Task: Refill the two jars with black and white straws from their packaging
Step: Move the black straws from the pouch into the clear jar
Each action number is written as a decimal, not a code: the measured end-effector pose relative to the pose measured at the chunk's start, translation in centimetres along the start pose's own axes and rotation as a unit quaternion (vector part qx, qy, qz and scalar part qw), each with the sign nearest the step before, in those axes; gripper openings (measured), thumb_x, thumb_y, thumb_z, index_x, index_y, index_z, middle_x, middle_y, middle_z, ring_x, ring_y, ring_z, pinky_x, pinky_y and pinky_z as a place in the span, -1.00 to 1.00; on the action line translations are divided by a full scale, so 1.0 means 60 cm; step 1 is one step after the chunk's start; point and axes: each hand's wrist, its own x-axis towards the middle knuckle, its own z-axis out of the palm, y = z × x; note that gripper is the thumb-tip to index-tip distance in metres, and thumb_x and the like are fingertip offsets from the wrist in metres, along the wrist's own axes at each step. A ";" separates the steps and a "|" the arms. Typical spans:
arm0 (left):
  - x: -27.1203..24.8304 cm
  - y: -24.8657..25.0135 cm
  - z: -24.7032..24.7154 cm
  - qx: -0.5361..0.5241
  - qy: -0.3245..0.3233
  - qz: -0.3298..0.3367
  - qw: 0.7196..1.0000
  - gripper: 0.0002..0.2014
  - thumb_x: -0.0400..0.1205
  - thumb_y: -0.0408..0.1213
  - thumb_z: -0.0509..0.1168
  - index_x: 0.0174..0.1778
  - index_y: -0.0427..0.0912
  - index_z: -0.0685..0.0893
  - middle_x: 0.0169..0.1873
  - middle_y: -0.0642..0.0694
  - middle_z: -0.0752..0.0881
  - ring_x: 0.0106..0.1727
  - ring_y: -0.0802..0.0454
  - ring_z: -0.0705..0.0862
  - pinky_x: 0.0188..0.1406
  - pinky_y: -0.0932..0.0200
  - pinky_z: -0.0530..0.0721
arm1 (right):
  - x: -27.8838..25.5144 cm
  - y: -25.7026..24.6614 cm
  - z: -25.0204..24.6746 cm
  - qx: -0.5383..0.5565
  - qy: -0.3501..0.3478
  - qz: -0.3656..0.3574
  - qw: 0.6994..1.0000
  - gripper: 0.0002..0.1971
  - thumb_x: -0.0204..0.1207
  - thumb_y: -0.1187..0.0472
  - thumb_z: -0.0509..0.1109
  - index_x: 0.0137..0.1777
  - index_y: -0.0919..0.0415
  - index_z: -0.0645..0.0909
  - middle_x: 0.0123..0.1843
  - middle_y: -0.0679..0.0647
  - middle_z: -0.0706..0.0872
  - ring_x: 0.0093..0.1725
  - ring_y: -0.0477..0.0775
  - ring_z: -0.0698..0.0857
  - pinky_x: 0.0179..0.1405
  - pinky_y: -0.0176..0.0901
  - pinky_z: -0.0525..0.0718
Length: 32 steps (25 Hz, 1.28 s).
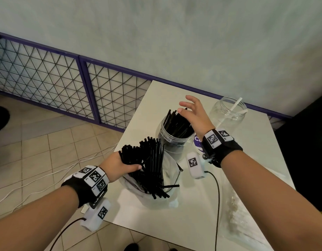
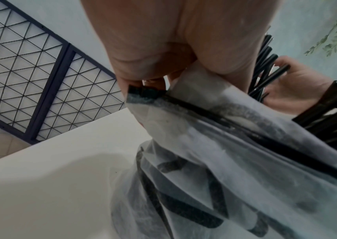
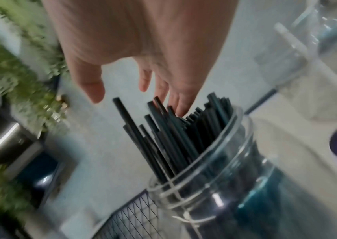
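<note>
The right hand (image 1: 193, 115) has its fingers (image 3: 181, 103) spread out and loose. It holds nothing. The fingertips sit just over the tops of the black straws (image 1: 176, 125) standing in the near jar (image 1: 172, 142), maybe brushing them; I cannot tell for sure.

The left hand (image 1: 120, 165) is curled round a bunch of black straws (image 1: 147, 160), together with the top of their thin plastic bag (image 1: 167, 194). These straws stick up out of the bag, which stands on the white table (image 1: 247, 160). The thumb (image 1: 136, 167) lies across the front of the bunch.

Behind the right hand is the far jar (image 1: 229, 113). It is almost bare, with what looks like only one or two white straws (image 1: 236, 104). A pack that seems to hold white straws (image 1: 243, 214) lies by the right forearm.

What could go wrong? The straws in the bag point every way, so a pull could drag loose ones out onto the table or floor. The near jar looks quite full, and pushing more in could bend straws or tip it. The bag is soft and could slip from the grip.

Only the head view shows both jars and the white pack. The left wrist view shows the bag bunched under the palm (image 2: 173, 40), which the head view hides. The right wrist view is blurry but shows the fingertips close to the straw tops.
</note>
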 end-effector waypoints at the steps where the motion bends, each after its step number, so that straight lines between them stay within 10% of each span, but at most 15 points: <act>1: 0.001 0.000 0.000 0.003 -0.001 0.003 1.000 -0.77 0.47 -0.21 0.53 0.01 -0.14 0.74 -0.10 -0.08 0.79 -0.01 0.07 0.74 0.02 0.26 0.66 | -0.005 -0.003 -0.004 -0.049 -0.014 -0.016 0.999 -0.56 0.56 0.12 0.40 0.39 -0.12 0.40 0.39 -0.05 0.58 0.37 0.03 0.57 0.44 -0.04 0.46; 6: -0.001 0.004 0.000 0.003 -0.004 0.015 1.000 -0.79 0.48 -0.22 0.52 0.00 -0.10 0.75 -0.12 -0.03 0.79 -0.05 0.15 0.72 -0.06 0.32 0.61 | -0.027 0.021 0.006 -0.438 -0.150 -0.097 0.881 -0.46 0.73 0.03 0.08 0.66 0.18 0.11 0.69 0.10 0.18 0.67 0.04 0.13 0.64 -0.13 0.02; 16: 0.003 0.000 -0.002 0.036 -0.011 0.017 0.999 -0.78 0.50 -0.15 0.50 0.02 -0.10 0.75 -0.11 -0.03 0.78 -0.02 0.11 0.73 0.01 0.26 0.65 | 0.013 0.052 0.017 -0.608 -0.105 -0.173 0.768 -0.31 0.66 -0.23 -0.01 0.68 0.11 0.00 0.73 0.01 -0.03 0.70 0.09 -0.08 0.66 0.21 -0.03; 24: 0.012 -0.008 -0.003 0.016 -0.012 0.020 1.000 -0.80 0.47 -0.16 0.53 -0.05 -0.09 0.74 -0.15 -0.05 0.78 -0.04 0.05 0.74 0.09 0.05 0.69 | 0.055 0.048 0.020 -0.530 -0.095 -0.172 0.825 -0.40 0.60 -0.18 0.22 0.59 -0.04 0.25 0.48 0.11 0.44 0.44 0.21 0.36 0.39 0.13 0.45; 32: 0.011 -0.005 -0.008 -0.002 -0.024 0.031 0.999 -0.72 0.27 0.13 0.49 -0.19 0.14 0.71 -0.24 0.06 0.78 -0.12 0.15 0.73 0.03 0.11 0.70 | 0.070 0.058 0.021 -0.394 0.024 -0.208 0.895 -0.79 0.54 0.16 0.42 0.02 0.32 0.64 0.01 0.22 0.61 0.06 0.23 0.52 0.03 -0.18 0.37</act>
